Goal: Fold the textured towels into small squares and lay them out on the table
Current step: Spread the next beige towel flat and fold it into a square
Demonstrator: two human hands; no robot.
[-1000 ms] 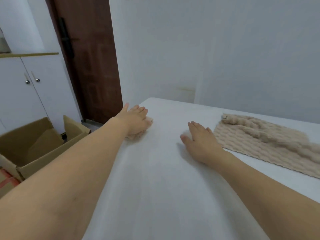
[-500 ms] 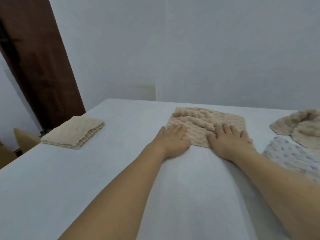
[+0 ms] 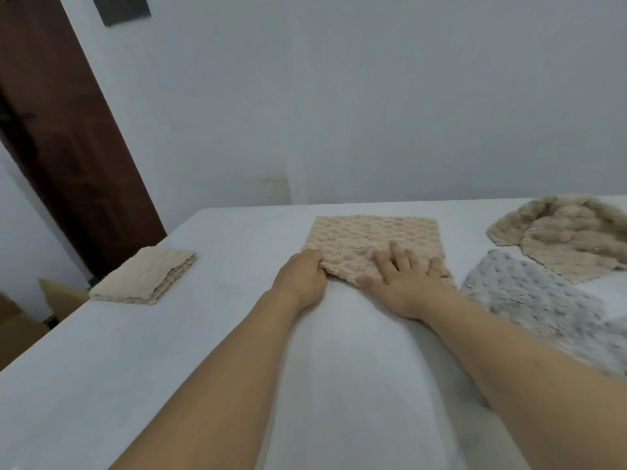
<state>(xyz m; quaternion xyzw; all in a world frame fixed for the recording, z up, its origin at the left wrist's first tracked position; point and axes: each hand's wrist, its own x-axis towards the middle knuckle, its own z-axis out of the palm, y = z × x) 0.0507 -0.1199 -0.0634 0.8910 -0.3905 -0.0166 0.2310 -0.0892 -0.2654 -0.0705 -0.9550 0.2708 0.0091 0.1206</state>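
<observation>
A beige textured towel lies spread flat in the middle of the white table. My left hand pinches its near left corner, fingers curled on the edge. My right hand lies flat on the towel's near right part, fingers apart. A folded beige towel sits as a small square near the table's left edge. A grey textured towel lies unfolded at the right, and a crumpled beige towel lies behind it.
A white wall runs close behind the table's far edge. A dark brown door stands at the left, with cardboard boxes on the floor below the table's left edge.
My left hand has left the folded towel and both hands have come to the middle towel, which now lies smooth. The left hand has curled onto its corner. The view swung right.
</observation>
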